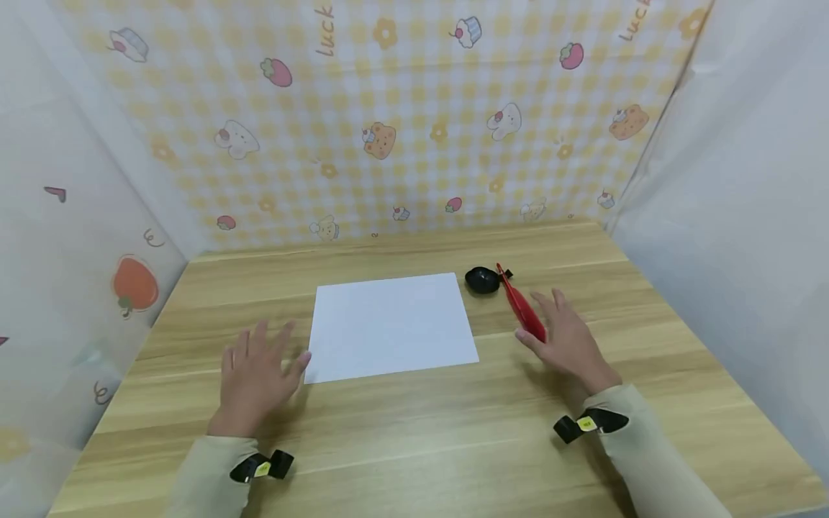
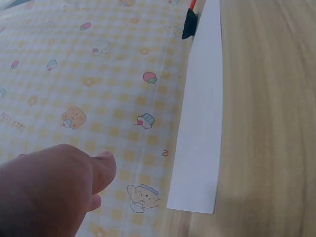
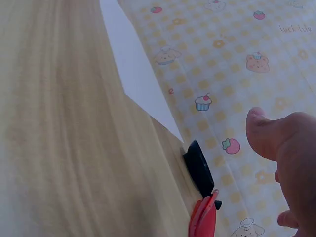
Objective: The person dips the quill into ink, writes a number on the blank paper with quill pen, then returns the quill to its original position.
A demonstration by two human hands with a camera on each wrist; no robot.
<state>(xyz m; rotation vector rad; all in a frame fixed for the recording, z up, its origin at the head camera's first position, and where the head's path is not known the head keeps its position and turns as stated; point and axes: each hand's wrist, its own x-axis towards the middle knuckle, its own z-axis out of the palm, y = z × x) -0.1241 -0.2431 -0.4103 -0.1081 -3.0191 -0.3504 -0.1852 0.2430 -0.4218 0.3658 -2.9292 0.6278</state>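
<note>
A sheet of white paper (image 1: 391, 327) lies flat on the wooden table. Beside its lower left corner is my left hand (image 1: 255, 374), palm down with the fingers spread and nothing held. To the right of the paper's far corner sits a small, shiny black dish-like thing (image 1: 483, 280). A long red object (image 1: 522, 308), wide toward me and narrow at the far end, lies beside it; its kind is unclear. My right hand (image 1: 568, 339) hovers around the red object's near end, thumb and fingers apart. In the right wrist view the red object (image 3: 203, 217) lies below the thumb, apart from it.
The wooden tabletop (image 1: 401, 446) reaches back to a yellow checked cloth (image 1: 414, 93) with cartoon prints. Pale cloth sheets (image 1: 745, 216) hang on both sides. Each sleeve carries a black wrist strap with a small camera.
</note>
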